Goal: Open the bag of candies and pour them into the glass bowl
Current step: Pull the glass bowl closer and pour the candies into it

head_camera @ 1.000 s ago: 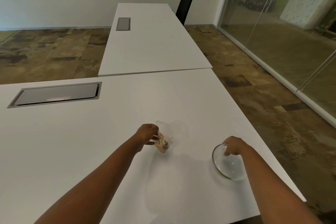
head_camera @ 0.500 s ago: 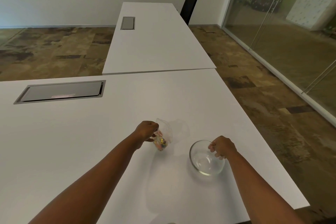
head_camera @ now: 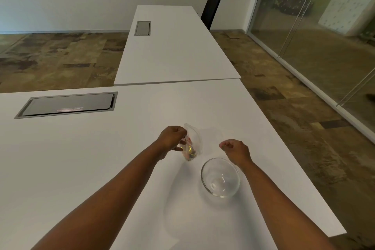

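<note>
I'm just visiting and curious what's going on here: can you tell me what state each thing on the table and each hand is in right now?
bag of candies: held upright in the left hand, candies at the bottom; whether it is open cannot be told.
glass bowl: upright on the white table, empty, not held.
left hand: closed on the bag.
right hand: loosely curled, empty, hovering past the bowl.
cable hatch: lid shut.
</note>
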### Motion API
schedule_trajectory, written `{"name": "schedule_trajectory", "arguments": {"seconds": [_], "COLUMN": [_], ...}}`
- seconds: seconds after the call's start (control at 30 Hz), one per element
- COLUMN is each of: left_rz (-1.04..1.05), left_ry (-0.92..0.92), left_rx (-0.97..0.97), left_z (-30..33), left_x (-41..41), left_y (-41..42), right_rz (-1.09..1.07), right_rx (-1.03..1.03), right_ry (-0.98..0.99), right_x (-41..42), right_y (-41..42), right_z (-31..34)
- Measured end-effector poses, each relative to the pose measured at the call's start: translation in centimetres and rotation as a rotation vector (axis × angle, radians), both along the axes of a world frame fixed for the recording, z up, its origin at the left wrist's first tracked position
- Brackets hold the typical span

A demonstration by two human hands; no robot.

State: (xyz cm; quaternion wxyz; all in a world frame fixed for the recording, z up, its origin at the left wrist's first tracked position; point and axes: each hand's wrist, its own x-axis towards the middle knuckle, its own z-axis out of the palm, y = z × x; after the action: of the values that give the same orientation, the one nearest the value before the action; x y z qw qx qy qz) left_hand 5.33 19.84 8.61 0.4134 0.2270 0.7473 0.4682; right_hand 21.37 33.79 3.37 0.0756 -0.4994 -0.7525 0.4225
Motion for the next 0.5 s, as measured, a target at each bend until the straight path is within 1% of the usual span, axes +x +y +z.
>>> {"name": "schedule_trajectory", "arguments": {"seconds": [0.07, 0.13, 0.2, 0.23, 0.3, 0.43, 0.5], "left_rz": [-0.054, -0.105, -0.156, -0.179, -0.202, -0.223, -0.239], "left_ry": [-0.008, -0.006, -0.012, -0.013, -0.01, -0.026, -0.038], "left_rx": [0.045, 0.088, 0.129, 0.147, 0.17, 0.158, 0.131], "left_z": [0.6, 1.1, 1.3, 1.4, 1.4, 0.6, -0.1], "left_x": [0.4, 0.8, 1.3, 1.6, 2.1, 1.9, 1.8], "left_y": [0.5, 1.0, 1.5, 1.7, 1.9, 1.7, 1.4], "right_rz": [-0.063, -0.047, -0.028, -0.029, -0.045, -0.091, -0.053], "right_rx": [-0.353, -0.668, -0.886, -0.961, -1.019, -0.937, -0.914], "right_ry": [0.219, 0.316, 0.377, 0.419, 0.492, 0.581, 0.64], "right_x": [-0.5, -0.5, -0.2, 0.0, 0.4, 1.7, 2.5], "right_y": [-0.6, -1.1, -1.3, -1.3, -1.2, -0.5, 0.2], "right_z": [0.9, 1.5, 1.1, 0.7, 0.2, -0.4, -0.5]}}
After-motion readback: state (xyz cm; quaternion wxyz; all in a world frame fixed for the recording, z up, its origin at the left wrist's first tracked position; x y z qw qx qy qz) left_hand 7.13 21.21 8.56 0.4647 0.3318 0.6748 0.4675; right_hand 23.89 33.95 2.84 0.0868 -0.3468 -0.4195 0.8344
